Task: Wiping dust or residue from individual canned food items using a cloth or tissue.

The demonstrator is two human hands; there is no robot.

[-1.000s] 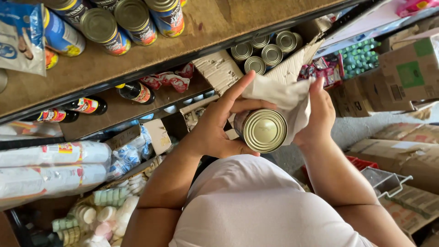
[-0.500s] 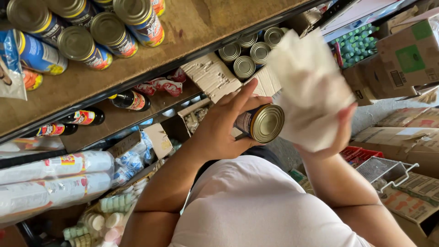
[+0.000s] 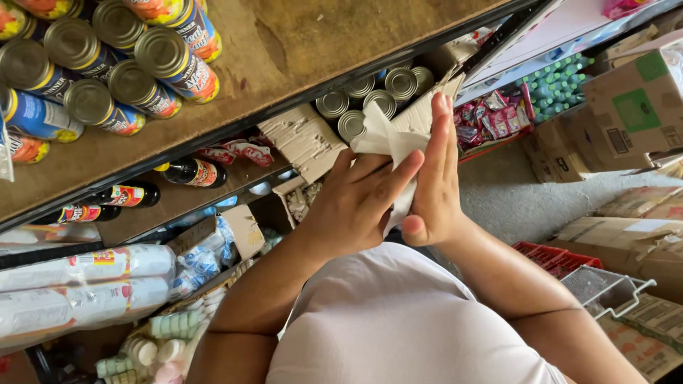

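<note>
Left hand (image 3: 359,203) and right hand (image 3: 435,178) pressed together around a white cloth (image 3: 388,142), fingers closed on it, cloth bunched between the palms and poking above the fingertips, open carton of tins (image 3: 370,96) just beyond, wooden shelf (image 3: 306,43) with labelled cans (image 3: 167,60) further left, cardboard boxes (image 3: 629,107) to the right

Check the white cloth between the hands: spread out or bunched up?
Bunched up. The white cloth is crumpled between the left hand and right hand, its creased folds sticking out above the fingers.

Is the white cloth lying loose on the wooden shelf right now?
No. The white cloth is pressed between the left hand and right hand, below the wooden shelf.
</note>
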